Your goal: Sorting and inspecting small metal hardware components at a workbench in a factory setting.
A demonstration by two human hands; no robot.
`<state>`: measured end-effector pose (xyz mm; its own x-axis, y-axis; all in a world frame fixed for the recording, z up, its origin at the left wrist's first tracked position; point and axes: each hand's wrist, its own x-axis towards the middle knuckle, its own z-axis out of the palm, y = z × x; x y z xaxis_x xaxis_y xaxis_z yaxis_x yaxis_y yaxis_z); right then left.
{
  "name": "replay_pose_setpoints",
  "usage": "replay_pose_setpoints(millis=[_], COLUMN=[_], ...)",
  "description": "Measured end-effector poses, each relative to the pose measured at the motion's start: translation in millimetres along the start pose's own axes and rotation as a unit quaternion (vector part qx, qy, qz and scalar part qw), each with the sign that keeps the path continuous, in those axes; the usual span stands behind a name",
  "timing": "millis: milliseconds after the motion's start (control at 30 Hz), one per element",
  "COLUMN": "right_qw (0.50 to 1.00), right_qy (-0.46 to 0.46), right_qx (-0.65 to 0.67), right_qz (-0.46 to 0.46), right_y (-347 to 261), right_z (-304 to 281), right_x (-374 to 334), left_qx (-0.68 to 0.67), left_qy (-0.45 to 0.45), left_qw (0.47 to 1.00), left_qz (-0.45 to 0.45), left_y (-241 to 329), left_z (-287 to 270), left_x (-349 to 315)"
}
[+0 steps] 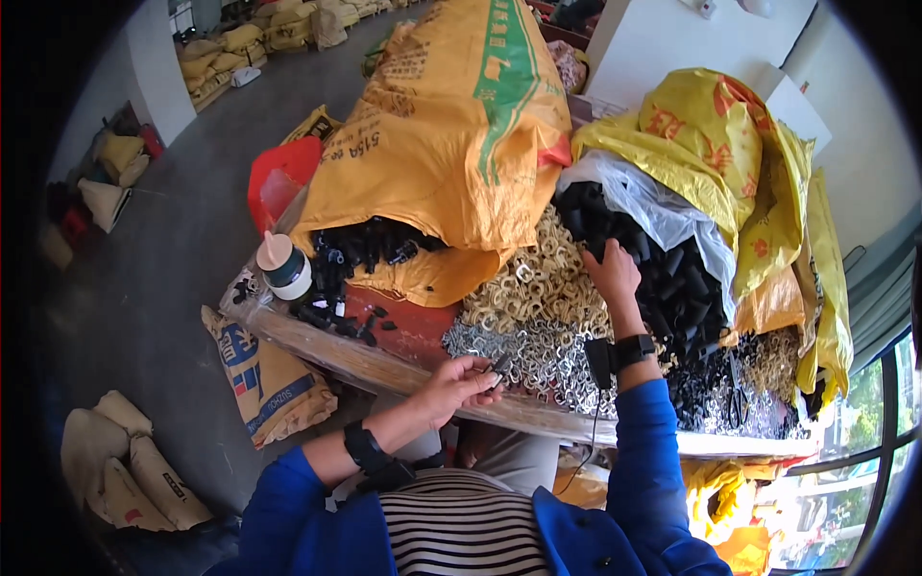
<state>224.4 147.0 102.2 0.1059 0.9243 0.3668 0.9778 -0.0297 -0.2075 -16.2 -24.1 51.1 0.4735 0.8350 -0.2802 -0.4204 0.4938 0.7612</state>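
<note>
My left hand (464, 386) is just above the table's front edge, its fingers pinched on a small dark part (499, 366) whose exact kind I cannot make out. Further right and deeper in, my right hand (616, 274) reaches to the edge of a heap of short black tubes (674, 288). Its thumb and fingertips close round one of the tubes, partly hidden by the hand. Left of that hand lies a pile of brass-coloured metal rings (538, 278). Small silver metal pieces (552, 360) spread in front of them, close to my left hand.
A big orange woven sack (432, 144) spills black plastic parts (355, 252) on the table. Beside it stand a white-and-dark bottle (285, 269) and a red container (279, 182). Yellow sacks (711, 134) rise behind the tubes. A wooden rail (327, 348) edges the table.
</note>
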Motion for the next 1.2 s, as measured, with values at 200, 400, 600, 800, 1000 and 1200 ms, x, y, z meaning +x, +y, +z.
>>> replay_pose_setpoints(millis=[200, 400, 600, 800, 1000, 1200], right_qw=[0.996, 0.994, 0.937, 0.677, 0.398, 0.64], right_qy=[-0.046, 0.068, 0.179, 0.151, -0.076, -0.306], right_qx=[-0.068, -0.019, 0.296, 0.708, 0.88, 0.7], right_qz=[-0.026, -0.086, -0.059, 0.133, 0.247, 0.087], right_y=[-0.3, 22.4, 28.3, 27.5, 2.1, -51.5], right_z=[-5.6, 1.2, -37.1, -67.9, -52.4, -42.8], right_x=[-6.7, -19.6, -23.8, -33.5, -72.2, -124.2], left_qx=[-0.016, -0.021, -0.063, -0.078, -0.06, -0.045], left_qy=[0.01, 0.013, 0.036, 0.041, 0.025, 0.015], left_qw=[1.0, 1.0, 0.997, 0.996, 0.998, 0.998], left_qz=[-0.01, 0.001, 0.011, 0.009, 0.013, 0.034], left_y=[-0.6, 4.2, 5.1, 4.9, 16.5, 29.6], left_z=[-3.6, -9.9, -17.9, -13.9, -10.6, -2.0], left_x=[-5.1, -7.8, -10.0, -7.1, -6.3, -10.1])
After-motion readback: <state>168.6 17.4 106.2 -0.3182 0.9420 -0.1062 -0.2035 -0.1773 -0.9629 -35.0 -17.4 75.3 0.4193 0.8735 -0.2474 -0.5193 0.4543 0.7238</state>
